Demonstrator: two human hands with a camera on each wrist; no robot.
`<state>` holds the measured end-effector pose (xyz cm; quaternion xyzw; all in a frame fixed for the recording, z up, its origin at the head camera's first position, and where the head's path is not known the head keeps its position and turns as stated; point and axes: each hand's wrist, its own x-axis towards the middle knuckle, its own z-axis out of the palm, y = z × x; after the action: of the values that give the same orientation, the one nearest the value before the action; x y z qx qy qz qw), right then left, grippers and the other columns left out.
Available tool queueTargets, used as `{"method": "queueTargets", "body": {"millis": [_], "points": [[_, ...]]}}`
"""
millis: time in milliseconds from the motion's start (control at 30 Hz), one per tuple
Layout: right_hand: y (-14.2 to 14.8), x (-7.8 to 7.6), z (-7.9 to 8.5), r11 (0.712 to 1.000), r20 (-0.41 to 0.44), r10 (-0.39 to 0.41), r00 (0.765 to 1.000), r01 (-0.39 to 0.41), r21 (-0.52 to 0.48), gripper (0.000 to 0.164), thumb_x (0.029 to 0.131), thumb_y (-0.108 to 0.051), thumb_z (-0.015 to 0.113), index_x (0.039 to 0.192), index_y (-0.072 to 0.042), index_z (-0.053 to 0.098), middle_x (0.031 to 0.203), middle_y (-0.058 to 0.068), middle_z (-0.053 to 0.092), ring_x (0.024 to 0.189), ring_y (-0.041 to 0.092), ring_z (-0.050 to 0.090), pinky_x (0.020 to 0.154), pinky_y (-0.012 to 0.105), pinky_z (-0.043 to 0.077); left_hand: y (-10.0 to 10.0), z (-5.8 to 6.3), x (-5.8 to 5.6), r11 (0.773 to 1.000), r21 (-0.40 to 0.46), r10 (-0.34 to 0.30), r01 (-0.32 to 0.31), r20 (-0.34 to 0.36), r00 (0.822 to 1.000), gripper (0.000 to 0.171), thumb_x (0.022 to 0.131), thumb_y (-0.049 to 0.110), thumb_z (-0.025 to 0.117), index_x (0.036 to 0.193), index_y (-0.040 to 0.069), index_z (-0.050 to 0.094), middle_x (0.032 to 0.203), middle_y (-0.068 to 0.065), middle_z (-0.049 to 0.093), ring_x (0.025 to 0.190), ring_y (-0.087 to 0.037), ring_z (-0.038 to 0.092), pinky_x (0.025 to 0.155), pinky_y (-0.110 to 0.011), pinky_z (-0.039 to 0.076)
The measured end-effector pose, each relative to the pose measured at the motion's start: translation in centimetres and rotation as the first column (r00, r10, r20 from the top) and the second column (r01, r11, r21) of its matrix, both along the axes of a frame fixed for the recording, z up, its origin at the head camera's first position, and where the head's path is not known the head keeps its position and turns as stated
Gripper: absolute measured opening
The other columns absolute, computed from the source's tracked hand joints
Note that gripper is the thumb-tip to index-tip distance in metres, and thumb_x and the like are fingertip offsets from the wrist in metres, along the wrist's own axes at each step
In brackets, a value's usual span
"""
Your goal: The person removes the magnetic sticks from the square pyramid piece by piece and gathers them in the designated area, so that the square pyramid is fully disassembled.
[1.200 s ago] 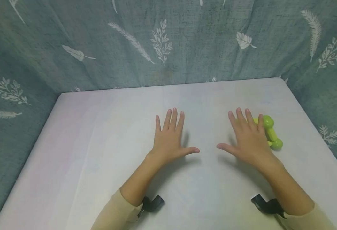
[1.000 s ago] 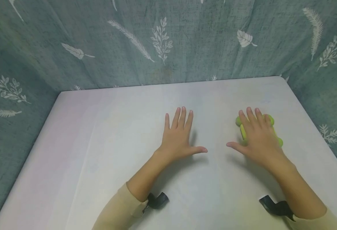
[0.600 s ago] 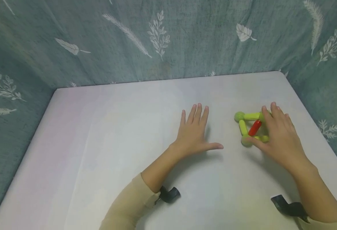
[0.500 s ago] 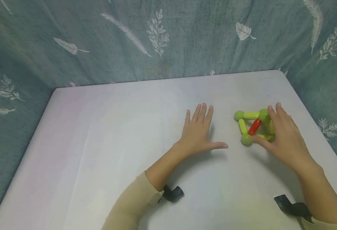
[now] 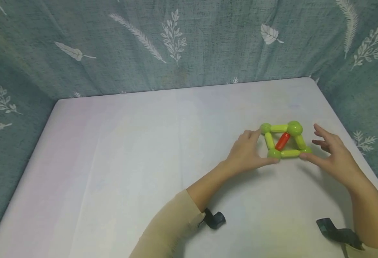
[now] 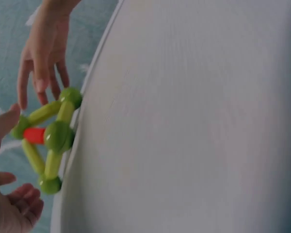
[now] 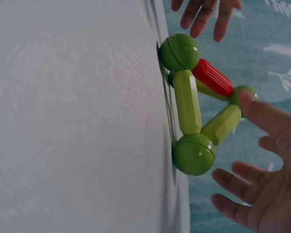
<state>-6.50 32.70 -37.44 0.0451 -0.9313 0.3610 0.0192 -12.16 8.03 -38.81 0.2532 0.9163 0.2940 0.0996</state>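
White tabletop [image 5: 137,161] is running under everything, its near part sitting below the beige sleeves [image 5: 171,222] and black wrist mounts [image 5: 215,219]. Main change: both hands are drifting rightward, left hand [image 5: 246,154] now reaching the left side of the green ball-and-rod toy [image 5: 283,141] after hanging well apart from it, right hand [image 5: 341,159] sliding off the top to its right side. Whole toy is now showing, so hands are bracketing it from both sides, no grip forming. Left fingers are spreading wide, thumb by the front-left ball [image 5: 274,153]; right fingers are bending loosely, thumb overlapping the front-right ball [image 5: 307,150] in the head view. Neither hand is holding anything; can't tell whether any fingertip is touching. Toy is resting toward the table's right end, a larger-looking ball [image 5: 294,128] standing raised in the wrist views, red rod [image 7: 212,77] slanting up to it. Room: table's right edge is running near the right hand, limiting space there; wide tabletop is stretching leftward. Beyond the toy, a strip of tabletop is reaching the back edge, leaf-print cloth [image 5: 208,46] hanging behind.
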Motion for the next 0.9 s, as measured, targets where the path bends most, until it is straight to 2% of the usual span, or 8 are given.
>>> {"method": "queueTargets", "body": {"millis": [67,133,167,233,333,533,767,900], "points": [[0.4,-0.1,-0.5,1.000,0.027,0.014,1.000,-0.014,0.004,0.087,0.081,-0.014,0.075,0.151,-0.014,0.022,0.136,0.031,0.036,0.115,0.022,0.053,0.094,0.052,0.044,0.9,-0.2,0.1,1.000,0.022,0.010,-0.010,0.032,0.999,0.087,0.074,0.060,0.070,0.144,0.020,0.038,0.128,-0.001,0.048,0.108,-0.010,0.048,0.081,-0.019,0.045],[0.8,-0.2,-1.0,1.000,0.051,0.029,0.998,-0.029,0.007,0.079,0.083,-0.015,0.073,0.148,-0.008,0.029,0.132,0.030,0.041,0.107,0.007,0.051,0.088,0.026,0.048,1.7,-0.5,0.1,0.999,0.033,0.021,-0.022,0.049,0.999,0.077,0.075,0.056,0.071,0.139,0.021,0.045,0.122,0.001,0.049,0.101,-0.007,0.048,0.074,-0.016,0.044],[1.0,-0.2,-1.3,0.999,0.056,0.035,0.998,-0.036,0.007,0.074,0.084,-0.014,0.072,0.146,-0.005,0.032,0.130,0.029,0.044,0.101,-0.002,0.047,0.083,0.014,0.046,2.1,-0.7,0.1,0.999,0.036,0.029,-0.031,0.053,0.998,0.073,0.076,0.054,0.072,0.137,0.022,0.048,0.119,0.002,0.049,0.098,-0.006,0.047,0.071,-0.014,0.042],[1.1,-0.3,-1.8,0.999,0.055,0.047,0.997,-0.047,-0.002,0.065,0.084,-0.010,0.071,0.140,0.001,0.039,0.127,0.028,0.047,0.100,-0.006,0.048,0.072,-0.001,0.034,2.7,-1.0,0.1,0.997,0.050,0.052,-0.055,0.058,0.997,0.066,0.077,0.050,0.073,0.133,0.023,0.053,0.112,0.004,0.048,0.091,-0.005,0.045,0.064,-0.013,0.039],[1.1,-0.4,-2.5,0.999,0.047,0.036,0.998,-0.036,-0.001,0.055,0.084,-0.008,0.071,0.132,0.006,0.047,0.123,0.026,0.050,0.092,-0.024,0.036,0.072,-0.003,0.035,3.3,-1.5,0.2,0.993,0.076,0.087,-0.091,0.057,0.995,0.058,0.078,0.046,0.074,0.129,0.025,0.057,0.103,0.006,0.045,0.085,-0.004,0.042,0.058,-0.013,0.036],[0.8,-0.5,-2.9,1.000,0.043,0.005,0.999,-0.005,-0.008,0.049,0.082,-0.008,0.073,0.124,0.008,0.054,0.115,0.022,0.053,0.088,-0.027,0.037,0.071,-0.004,0.036,3.4,-2.2,0.4,0.982,0.155,0.101,-0.112,0.076,0.992,0.051,0.083,0.039,0.071,0.129,0.021,0.059,0.103,0.005,0.042,0.083,-0.004,0.042,0.059,-0.011,0.034],[0.8,-0.3,-3.1,0.999,0.002,-0.002,1.000,0.002,-0.050,0.046,0.078,-0.005,0.076,0.119,0.008,0.058,0.098,-0.026,0.048,0.086,-0.024,0.044,0.072,-0.001,0.040,3.1,-2.2,0.5,0.975,0.191,0.100,-0.111,0.068,0.993,0.049,0.084,0.038,0.070,0.129,0.020,0.060,0.101,0.006,0.044,0.083,-0.003,0.042,0.062,-0.011,0.033],[0.4,-0.4,-3.1,0.998,-0.037,0.002,0.999,-0.004,-0.063,0.045,0.077,-0.002,0.076,0.117,0.010,0.059,0.095,-0.030,0.047,0.086,-0.023,0.045,0.072,-0.001,0.040,2.8,-2.3,0.3,0.975,0.185,0.113,-0.121,0.055,0.992,0.047,0.084,0.038,0.069,0.127,0.021,0.061,0.098,0.006,0.047,0.082,-0.003,0.043,0.061,-0.012,0.033]]}}
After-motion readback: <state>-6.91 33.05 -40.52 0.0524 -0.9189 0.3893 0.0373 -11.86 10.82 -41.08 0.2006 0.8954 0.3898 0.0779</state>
